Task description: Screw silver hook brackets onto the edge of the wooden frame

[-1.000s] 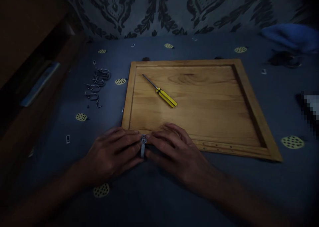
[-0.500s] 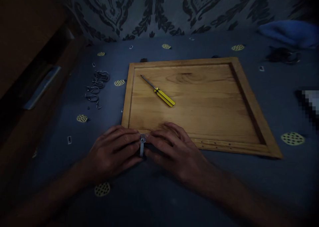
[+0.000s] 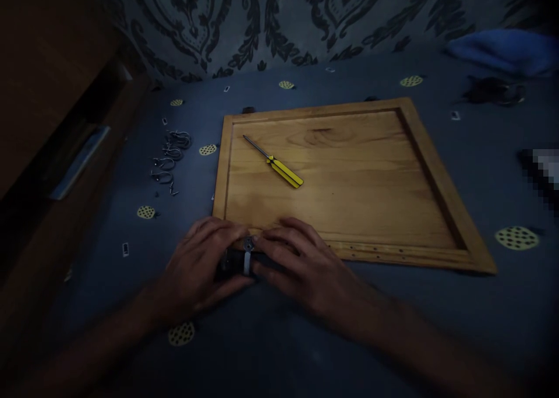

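At the front left edge of a framed wooden board (image 3: 349, 171), a small metal clip (image 3: 248, 255) stands between my hands. Its flat strip runs down over a black object (image 3: 234, 262), whose shape is mostly hidden. My left hand (image 3: 196, 264) wraps around this object, with fingers above and thumb below. My right hand (image 3: 305, 264) is closed around its other side, its fingertips touching the clip. A screwdriver (image 3: 275, 164) with a yellow and black handle lies on the board, its tip toward the back left.
Several curved metal clips (image 3: 172, 150) and a few screws (image 3: 173, 189) lie left of the board on the patterned blue cloth (image 3: 109, 310). A wooden cabinet (image 3: 52, 66) stands at left. Back right are a blue cloth bundle (image 3: 502, 51) and a dark object (image 3: 491, 90).
My left fingers have shifted up and back from the clip, showing more of the black object. My right hand has hardly moved. The view has tilted slightly.
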{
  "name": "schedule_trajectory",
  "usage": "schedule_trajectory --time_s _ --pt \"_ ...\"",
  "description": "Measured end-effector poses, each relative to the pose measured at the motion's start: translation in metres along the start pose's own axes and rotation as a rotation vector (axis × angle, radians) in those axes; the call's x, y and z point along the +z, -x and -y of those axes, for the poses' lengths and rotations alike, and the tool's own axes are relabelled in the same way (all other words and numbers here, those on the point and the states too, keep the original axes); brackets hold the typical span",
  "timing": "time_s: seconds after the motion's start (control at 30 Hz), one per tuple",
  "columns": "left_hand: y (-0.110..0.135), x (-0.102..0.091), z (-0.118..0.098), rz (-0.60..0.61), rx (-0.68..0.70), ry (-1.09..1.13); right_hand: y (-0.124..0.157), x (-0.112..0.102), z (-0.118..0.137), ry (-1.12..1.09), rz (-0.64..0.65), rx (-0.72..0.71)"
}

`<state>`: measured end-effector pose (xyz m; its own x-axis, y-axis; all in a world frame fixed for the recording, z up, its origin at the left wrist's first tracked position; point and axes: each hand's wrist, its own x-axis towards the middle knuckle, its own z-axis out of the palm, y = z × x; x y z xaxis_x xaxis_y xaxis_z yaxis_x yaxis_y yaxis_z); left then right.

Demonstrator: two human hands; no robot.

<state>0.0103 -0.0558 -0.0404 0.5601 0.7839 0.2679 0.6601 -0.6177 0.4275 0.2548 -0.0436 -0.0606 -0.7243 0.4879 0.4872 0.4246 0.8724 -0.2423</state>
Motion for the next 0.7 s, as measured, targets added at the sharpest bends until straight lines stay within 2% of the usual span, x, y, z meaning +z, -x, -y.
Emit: schedule_trajectory --time_s 0.3,0.7 --pt "0.0008 -0.0004 0.0029 -0.008 -0.055 0.135 -0.0036 -0.0005 -0.0014 -0.097 -0.010 0.050" --pt "-0.0054 -0.0037 -0.0044 -0.019 -0.147 0.108 0.0022 0.0016 -0.0027 -0.073 -0.011 0.004"
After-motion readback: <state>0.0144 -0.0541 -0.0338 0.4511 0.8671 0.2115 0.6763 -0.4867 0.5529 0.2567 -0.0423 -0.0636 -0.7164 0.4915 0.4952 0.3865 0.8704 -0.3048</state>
